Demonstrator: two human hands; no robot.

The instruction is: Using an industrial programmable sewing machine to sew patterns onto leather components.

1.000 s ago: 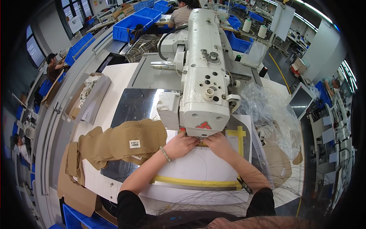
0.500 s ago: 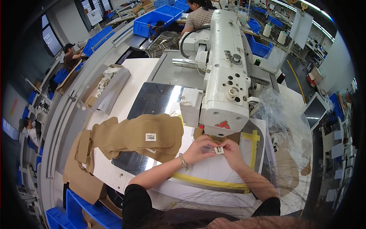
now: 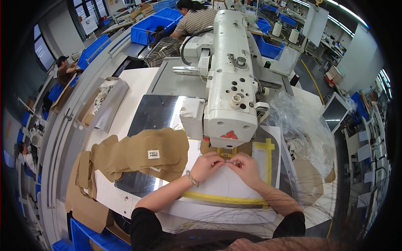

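Observation:
Just in front of the white sewing machine head (image 3: 231,123), my left hand (image 3: 204,166) and my right hand (image 3: 246,168) are close together. Thumbs and fingers of both pinch a small white label (image 3: 228,162), mostly hidden by the fingertips. A beaded bracelet circles my left wrist. Behind the fingertips, a brown fabric piece (image 3: 208,147) and a yellow marked part (image 3: 226,153) lie under the machine head. Below my hands is a white sheet (image 3: 224,184) edged with yellow tape. To the left lies a stack of brown fabric pieces (image 3: 169,146) with a white label on top.
A grey-white box (image 3: 115,100) with small pieces inside stands at the back left. Clear plastic wrap (image 3: 289,113) lies right of the machine. A blue crate (image 3: 98,240) is at the lower left. Another person (image 3: 194,23) sits beyond the machine.
My hands have brought the label closer to the machine head, and it has turned so its printed face no longer shows. The whole view has shifted slightly.

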